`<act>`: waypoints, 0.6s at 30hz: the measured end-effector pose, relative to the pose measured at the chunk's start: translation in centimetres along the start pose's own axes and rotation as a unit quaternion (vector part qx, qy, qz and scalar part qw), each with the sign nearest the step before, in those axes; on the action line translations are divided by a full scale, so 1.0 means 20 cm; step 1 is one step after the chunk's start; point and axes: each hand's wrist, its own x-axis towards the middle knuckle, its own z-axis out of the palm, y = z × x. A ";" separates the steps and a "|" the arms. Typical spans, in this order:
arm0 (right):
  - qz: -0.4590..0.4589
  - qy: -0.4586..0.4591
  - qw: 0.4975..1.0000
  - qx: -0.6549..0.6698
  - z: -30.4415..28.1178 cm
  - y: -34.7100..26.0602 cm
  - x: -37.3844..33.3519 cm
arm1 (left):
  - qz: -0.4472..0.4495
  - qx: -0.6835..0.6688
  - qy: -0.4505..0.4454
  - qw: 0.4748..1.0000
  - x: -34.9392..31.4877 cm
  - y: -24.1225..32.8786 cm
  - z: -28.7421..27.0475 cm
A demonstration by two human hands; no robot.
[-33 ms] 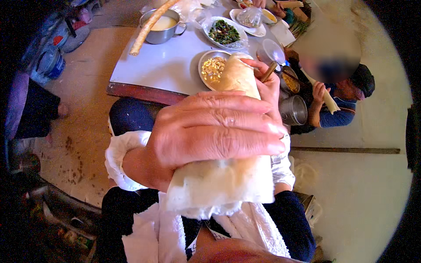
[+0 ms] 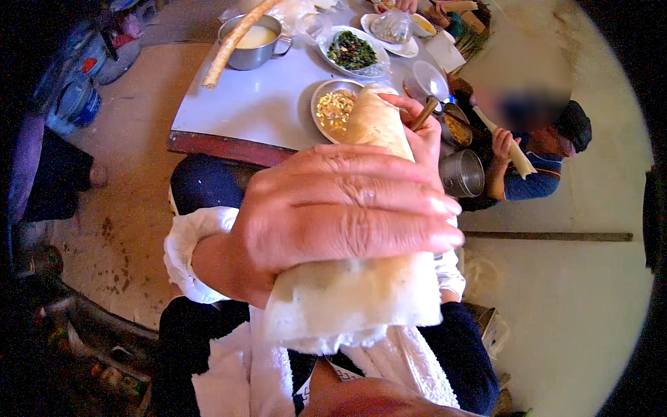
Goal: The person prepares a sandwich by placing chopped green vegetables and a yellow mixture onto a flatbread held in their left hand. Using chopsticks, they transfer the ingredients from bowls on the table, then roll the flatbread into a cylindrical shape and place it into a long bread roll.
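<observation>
A large rolled flatbread [image 2: 354, 299] runs from close in front of me out over the table edge. My left hand [image 2: 347, 201] is wrapped over its near part, palm down, with the thumb hidden. Layers of soft, ragged bread show at the near end. Around the far part closes my right hand [image 2: 425, 139], partly covered by the left. A brown stick [image 2: 425, 113] pokes out between its fingers; its other end is hidden. Just beyond the roll's far end sits a plate [image 2: 316, 121] of chopped yellow food [image 2: 335, 110].
On the table [image 2: 229, 111] stand a metal pot [image 2: 260, 57] of pale liquid, a long light-brown stick [image 2: 236, 43] above it, and a plate of dark greens [image 2: 352, 50]. A metal cup [image 2: 462, 174] is at right. Beyond it another person holds a rolled flatbread [image 2: 520, 161].
My left hand's fingers and the near end of the flatbread have shifted slightly to the right. Both hands keep their hold.
</observation>
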 end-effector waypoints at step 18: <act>-0.024 0.052 0.998 -0.006 -0.02 -0.14 -0.20 | 0.120 0.041 0.064 0.990 0.03 0.17 0.23</act>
